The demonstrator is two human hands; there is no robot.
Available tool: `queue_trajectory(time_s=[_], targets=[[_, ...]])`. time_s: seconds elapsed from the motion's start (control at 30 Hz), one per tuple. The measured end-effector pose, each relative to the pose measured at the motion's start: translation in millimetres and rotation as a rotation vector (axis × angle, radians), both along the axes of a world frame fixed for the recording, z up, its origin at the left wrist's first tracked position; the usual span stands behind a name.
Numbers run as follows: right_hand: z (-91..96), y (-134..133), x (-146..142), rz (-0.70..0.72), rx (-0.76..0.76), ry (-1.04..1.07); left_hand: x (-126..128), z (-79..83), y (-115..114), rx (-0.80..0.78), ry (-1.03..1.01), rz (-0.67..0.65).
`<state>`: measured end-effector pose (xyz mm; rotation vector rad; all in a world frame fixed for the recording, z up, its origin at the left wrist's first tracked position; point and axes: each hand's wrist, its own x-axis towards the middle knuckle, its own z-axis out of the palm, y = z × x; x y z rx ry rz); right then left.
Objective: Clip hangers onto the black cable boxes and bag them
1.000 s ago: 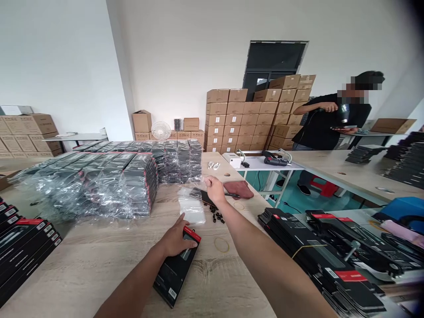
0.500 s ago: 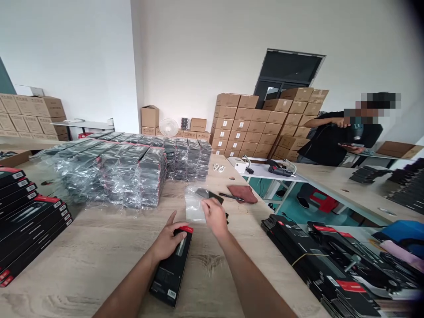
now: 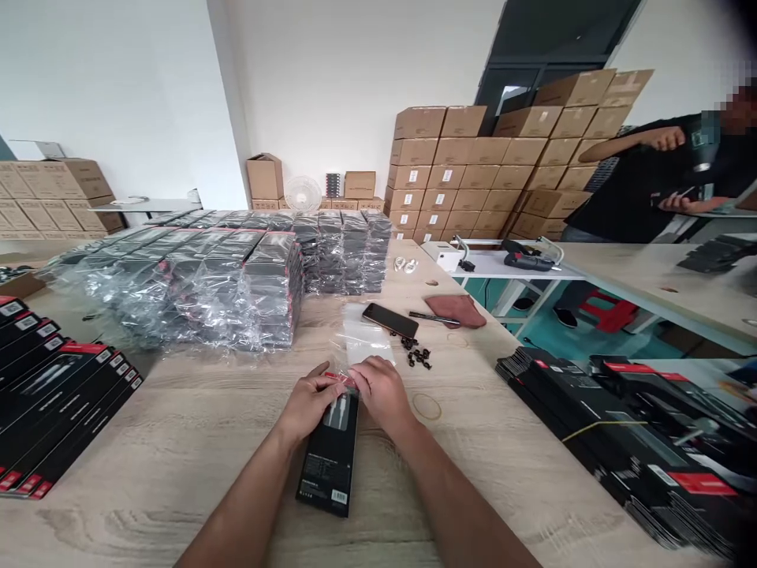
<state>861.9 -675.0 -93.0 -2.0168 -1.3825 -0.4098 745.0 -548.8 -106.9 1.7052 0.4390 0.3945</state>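
A slim black box (image 3: 327, 467) with a red top end and a picture of a white cable lies on the wooden table, its far end between my hands. My left hand (image 3: 304, 406) is closed around that end, thumb across its top. My right hand (image 3: 382, 392) pinches a clear plastic bag (image 3: 339, 364) at the red end; how far the film covers the box I cannot tell. Just beyond are flat clear bags (image 3: 362, 335), a black phone (image 3: 390, 320) partly over them, and several small black pieces (image 3: 419, 356).
Film-wrapped stacks of boxes (image 3: 236, 292) stand at the back left, more black boxes (image 3: 65, 418) at the left. Flat black packaging (image 3: 591, 442) lies at the right. A rubber band (image 3: 426, 406), pen (image 3: 434, 319) and red-brown cloth (image 3: 458, 310) are nearby. A person (image 3: 656, 173) stands far right.
My right hand has come back from the flat bags to the box's red end, bringing a clear bag. The phone and small black pieces now show. The view has shifted.
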Motion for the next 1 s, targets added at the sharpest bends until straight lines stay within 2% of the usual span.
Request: queue_trajectory(time_s=[0.1,0.27,0.47,0.6,0.77,0.93,1.0], targets=[[3.2,-9.3,-2.2,-0.006,0.071,0.129,-1.0,0.2,-0.4,-0.007,-0.003,0.005],[4.9,-18.6,-5.4,0.055,-0.003,0.152,-1.9,3.0,-2.4,0.012,-0.027,-0.022],[5.2,-15.8,-4.7,-0.046,0.202,0.248,-2.2,3.8,-2.5,0.025,-0.021,-0.020],[3.4,-13.1,-7.0,0.011,0.107,0.192,-2.3,2.4,-0.9,0.065,-0.024,-0.043],[-3.0,-8.7,-6.1,-0.103,0.201,0.190,-2.2,0.1,1.1,0.107,-0.004,-0.006],[-8.0,-6.0,-0.4,-0.076,0.097,0.137,-3.7,3.7,2.0,0.103,-0.004,-0.013],[-6.6,-7.2,1.7,-0.100,0.130,0.144,-4.0,5.8,2.0,0.110,-0.004,-0.026]])
